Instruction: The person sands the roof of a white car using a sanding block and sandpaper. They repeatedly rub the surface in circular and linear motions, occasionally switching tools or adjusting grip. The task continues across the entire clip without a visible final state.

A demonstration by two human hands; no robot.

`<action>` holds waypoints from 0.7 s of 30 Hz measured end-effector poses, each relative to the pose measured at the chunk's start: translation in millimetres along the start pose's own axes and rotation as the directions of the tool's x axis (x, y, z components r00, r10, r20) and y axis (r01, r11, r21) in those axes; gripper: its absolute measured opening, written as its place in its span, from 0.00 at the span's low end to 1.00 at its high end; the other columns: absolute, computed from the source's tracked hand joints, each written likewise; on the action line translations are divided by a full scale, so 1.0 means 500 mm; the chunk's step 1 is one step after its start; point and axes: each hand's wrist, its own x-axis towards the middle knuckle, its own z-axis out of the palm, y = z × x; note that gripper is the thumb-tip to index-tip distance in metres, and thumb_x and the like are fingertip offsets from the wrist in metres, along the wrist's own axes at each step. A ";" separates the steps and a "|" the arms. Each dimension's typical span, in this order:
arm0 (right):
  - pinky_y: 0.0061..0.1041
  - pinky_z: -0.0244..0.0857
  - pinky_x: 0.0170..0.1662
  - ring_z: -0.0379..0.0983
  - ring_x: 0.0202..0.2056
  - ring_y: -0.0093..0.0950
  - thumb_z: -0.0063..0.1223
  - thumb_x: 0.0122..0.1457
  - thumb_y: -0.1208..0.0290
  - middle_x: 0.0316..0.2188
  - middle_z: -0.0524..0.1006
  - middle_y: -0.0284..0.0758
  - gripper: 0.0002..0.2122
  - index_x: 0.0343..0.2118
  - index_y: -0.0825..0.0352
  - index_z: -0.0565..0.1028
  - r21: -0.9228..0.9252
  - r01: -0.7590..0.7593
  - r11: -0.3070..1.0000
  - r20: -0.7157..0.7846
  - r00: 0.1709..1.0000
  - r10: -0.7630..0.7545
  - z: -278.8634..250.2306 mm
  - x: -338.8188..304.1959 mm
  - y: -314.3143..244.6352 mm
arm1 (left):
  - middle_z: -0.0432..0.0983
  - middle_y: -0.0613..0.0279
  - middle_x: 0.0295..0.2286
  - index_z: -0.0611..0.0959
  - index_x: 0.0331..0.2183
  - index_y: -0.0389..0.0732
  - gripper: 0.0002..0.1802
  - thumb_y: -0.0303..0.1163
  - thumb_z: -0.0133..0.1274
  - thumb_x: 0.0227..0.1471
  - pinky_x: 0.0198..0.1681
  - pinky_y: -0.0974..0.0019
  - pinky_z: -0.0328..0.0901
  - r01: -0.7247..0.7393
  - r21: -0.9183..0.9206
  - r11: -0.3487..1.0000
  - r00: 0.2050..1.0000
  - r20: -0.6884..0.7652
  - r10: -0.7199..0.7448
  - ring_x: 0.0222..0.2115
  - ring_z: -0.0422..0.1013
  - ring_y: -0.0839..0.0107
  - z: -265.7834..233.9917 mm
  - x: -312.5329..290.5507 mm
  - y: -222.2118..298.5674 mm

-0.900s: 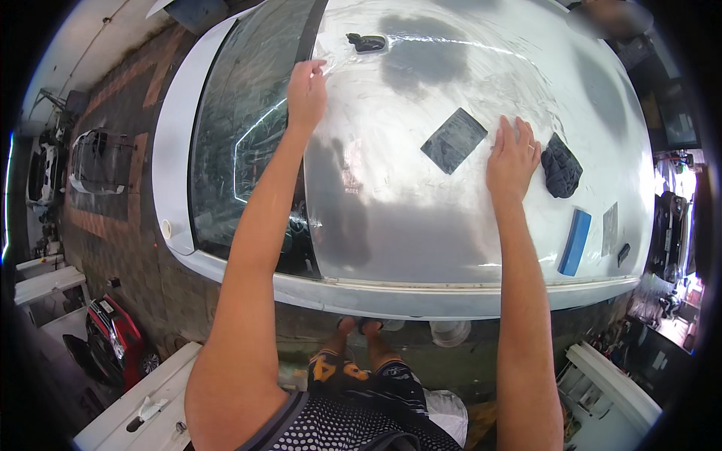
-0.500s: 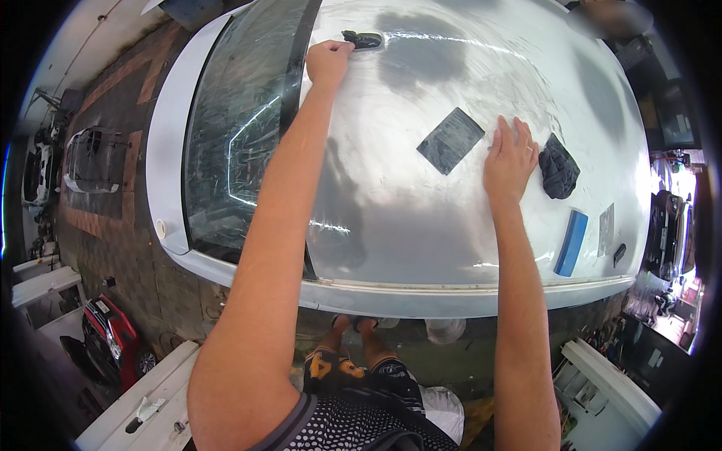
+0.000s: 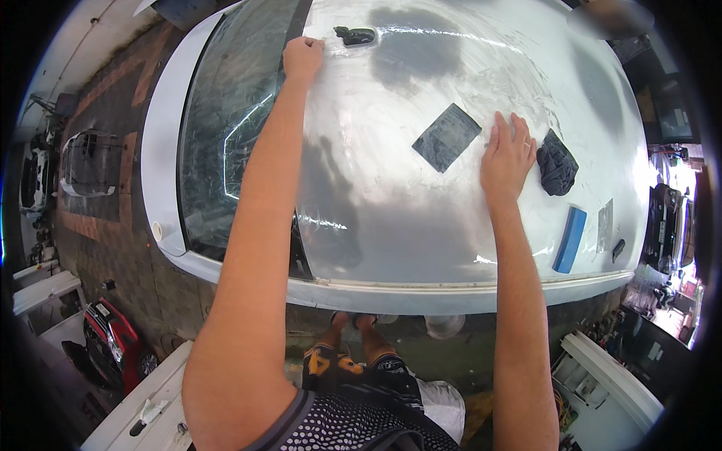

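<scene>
My left hand is closed at the border between the pale car roof and the dark strip along the glass; whatever its fingers hold, if anything, is hidden. Just right of it, a black fitting with a loose-looking end sits on the roof, apart from the fingers. My right hand lies flat on the roof, fingers spread and holding nothing. Between the hands rests a dark rectangular abrasive-looking sheet. Close to my right fingers is a crumpled black cloth. The roof shows dull grey patches and pale smears.
A long blue block, a grey sheet and a small black piece lie toward the roof's right end. The glass borders the roof at left. White panels stand lower left, near a red car.
My left hand has moved left, from the black fitting to the roof's border by the glass. The right hand stays flat in nearly the same place.
</scene>
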 end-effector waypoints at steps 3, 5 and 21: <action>0.45 0.45 0.72 0.59 0.69 0.34 0.41 0.74 0.61 0.63 0.69 0.35 0.17 0.60 0.53 0.75 -0.018 0.001 1.000 0.020 1.000 0.000 0.000 -0.001 0.005 | 0.84 0.55 0.34 0.91 0.41 0.48 0.15 0.40 0.64 0.52 0.43 0.58 0.72 -0.067 -0.106 0.992 0.994 0.074 0.075 0.37 0.80 0.56 0.007 -0.010 -0.006; 0.45 0.45 0.72 0.58 0.69 0.34 0.40 0.74 0.61 0.64 0.69 0.35 0.17 0.61 0.53 0.75 -0.030 0.000 1.000 0.031 1.000 0.001 -0.001 -0.003 0.016 | 0.84 0.57 0.33 0.91 0.42 0.53 0.15 0.41 0.65 0.52 0.43 0.59 0.71 -0.137 -0.099 0.986 0.985 0.093 0.146 0.36 0.79 0.57 0.017 -0.027 0.008; 0.46 0.47 0.71 0.60 0.68 0.35 0.40 0.75 0.60 0.64 0.68 0.35 0.17 0.60 0.54 0.75 -0.010 0.027 1.000 0.010 1.000 -0.027 0.000 -0.003 0.018 | 0.82 0.62 0.36 0.89 0.40 0.50 0.14 0.44 0.65 0.54 0.45 0.52 0.68 -0.307 0.168 0.937 0.952 0.060 0.301 0.39 0.78 0.59 0.054 -0.020 0.027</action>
